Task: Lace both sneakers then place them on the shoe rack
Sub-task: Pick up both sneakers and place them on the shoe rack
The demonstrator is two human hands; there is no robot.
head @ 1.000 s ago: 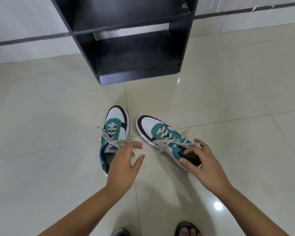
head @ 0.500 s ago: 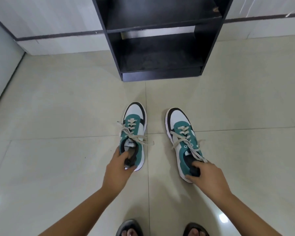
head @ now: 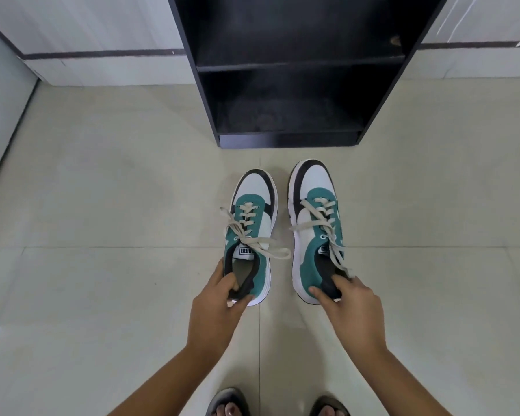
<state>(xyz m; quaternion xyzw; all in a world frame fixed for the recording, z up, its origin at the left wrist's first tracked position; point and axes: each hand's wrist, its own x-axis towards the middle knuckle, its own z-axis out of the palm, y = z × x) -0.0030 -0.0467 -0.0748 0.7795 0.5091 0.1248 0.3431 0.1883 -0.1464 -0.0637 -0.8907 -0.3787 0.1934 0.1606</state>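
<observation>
Two white, teal and black sneakers with beige laces point toward a black shoe rack (head: 294,136). My left hand (head: 216,310) grips the heel collar of the left sneaker (head: 252,232), fingers inside the opening. My right hand (head: 351,307) grips the heel of the right sneaker (head: 315,226) the same way. Both shoes are side by side, just in front of the rack's lowest shelf, with loose lace ends trailing. I cannot tell whether their soles touch the floor.
The black shoe rack stands against a white wall (head: 102,28), its two visible shelves dark and bare. Pale glossy floor tiles (head: 102,205) spread around. My sandalled feet (head: 228,405) show at the bottom edge. Another wall (head: 0,94) closes the left side.
Both hands went from reaching to gripping the sneakers' heels. The sneakers now sit parallel and closer to the rack, which fills more of the view.
</observation>
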